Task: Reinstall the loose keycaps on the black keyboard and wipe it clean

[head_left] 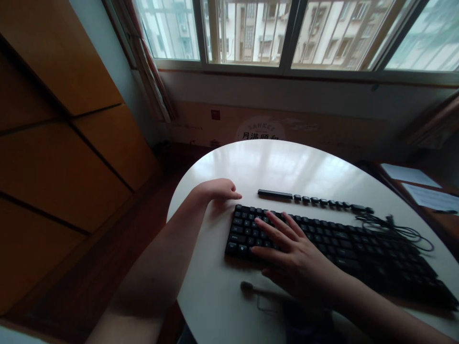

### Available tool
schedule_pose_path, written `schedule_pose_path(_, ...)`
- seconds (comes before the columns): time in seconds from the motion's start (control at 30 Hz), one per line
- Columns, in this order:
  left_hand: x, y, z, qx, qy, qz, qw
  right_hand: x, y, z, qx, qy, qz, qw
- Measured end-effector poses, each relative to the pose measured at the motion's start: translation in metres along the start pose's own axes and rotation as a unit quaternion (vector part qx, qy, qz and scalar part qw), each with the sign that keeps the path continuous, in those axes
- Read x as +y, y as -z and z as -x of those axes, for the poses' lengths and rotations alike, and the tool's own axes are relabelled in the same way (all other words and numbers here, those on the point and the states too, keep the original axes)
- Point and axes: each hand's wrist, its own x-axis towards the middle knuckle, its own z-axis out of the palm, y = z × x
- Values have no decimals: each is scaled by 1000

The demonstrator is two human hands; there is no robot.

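A black keyboard (344,243) lies across the white round table (201,306). My right hand (290,248) rests over its left part, fingers spread on the keys. My left hand (222,189) is at the table's left side, beyond the keyboard's left corner, curled with the thumb pointing right; whatever its fingers hold, if anything, is hidden. Behind the keyboard a row of loose black keycaps (323,202) begins with a long space bar (275,194). Nearer me lies a small brush (247,286), partly hidden by my right hand, beside a thin wire piece (265,309).
The keyboard's coiled cable (405,231) lies at the right rear. Sheets of paper (428,197) rest on a dark surface beyond the table's right edge. A wooden cabinet (64,191) stands to the left, windows (247,33) ahead, with a printed cardboard panel (315,126) below them.
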Motion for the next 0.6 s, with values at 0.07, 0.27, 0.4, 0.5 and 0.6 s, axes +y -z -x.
schedule_pose_path(0.07,1,0,1,1,4,1,1000,8,4,-1,29,4,17,999)
schedule_pose_path(0.27,4,0,2,10,-8,-23,1000,67,20,-5,78,-81,85,990)
schedule_pose_path(0.4,1,2,3,8,-20,-20,1000,110,23,-18,30,-144,85,985)
schedule_pose_path(0.5,-2,3,1,6,-26,-14,1000,124,20,-37,-30,-182,71,980)
schedule_pose_path(0.6,-4,2,-1,8,-29,-10,1000,124,13,-55,-73,-190,74,976)
